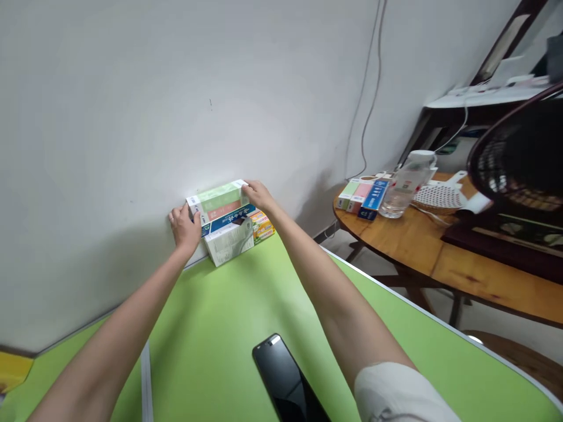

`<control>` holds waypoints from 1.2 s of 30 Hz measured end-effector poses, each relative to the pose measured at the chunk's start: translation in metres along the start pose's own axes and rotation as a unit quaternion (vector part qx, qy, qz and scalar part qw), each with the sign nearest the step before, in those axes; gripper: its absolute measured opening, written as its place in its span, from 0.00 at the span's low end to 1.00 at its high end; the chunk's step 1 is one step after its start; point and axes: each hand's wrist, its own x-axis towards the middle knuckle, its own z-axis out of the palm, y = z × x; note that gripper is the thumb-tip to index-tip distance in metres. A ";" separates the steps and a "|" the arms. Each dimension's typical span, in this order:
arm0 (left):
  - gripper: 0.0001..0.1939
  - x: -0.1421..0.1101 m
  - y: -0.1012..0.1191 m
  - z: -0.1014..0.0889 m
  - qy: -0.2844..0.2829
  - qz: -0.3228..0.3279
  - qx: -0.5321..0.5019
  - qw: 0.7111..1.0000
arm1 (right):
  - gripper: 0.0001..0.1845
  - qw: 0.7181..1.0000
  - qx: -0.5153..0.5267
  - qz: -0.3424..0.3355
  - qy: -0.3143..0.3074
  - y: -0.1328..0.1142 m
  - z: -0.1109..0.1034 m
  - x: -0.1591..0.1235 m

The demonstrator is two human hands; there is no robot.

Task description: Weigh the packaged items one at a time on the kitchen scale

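Observation:
A stack of long toothpaste boxes lies against the wall: a green box (220,198) on top, a pink one (223,210) below it, then a dark blue one (229,219). My left hand (185,225) grips the left end of the stack, thumb on the near side. At the other end, my right hand (258,194) has its fingers closed round the corner. Beneath the stack are a white carton (231,241) with printed text and an orange-and-yellow box (263,227). The far sides of the boxes are hidden.
A black phone (288,378) lies on the green table (211,328) near me. To the right, a wooden table (404,246) holds more boxes (373,198), a clear plastic jug (405,187), a white perforated flyswatter-like item (442,194) and a dark fan (523,146). Cables hang along the wall.

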 end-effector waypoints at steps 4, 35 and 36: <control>0.20 0.002 -0.002 0.016 0.000 -0.013 -0.002 1.000 | 0.14 0.999 -0.012 0.043 0.010 0.014 0.008 0.008; 0.15 -0.330 -0.223 -0.288 -0.184 -0.238 -0.177 0.937 | 0.13 0.845 0.150 0.125 -0.497 -0.230 0.245 -0.351; 0.17 -0.330 -0.241 -0.293 -0.150 -0.254 -0.162 0.942 | 0.13 0.845 0.135 0.109 -0.506 -0.235 0.261 -0.348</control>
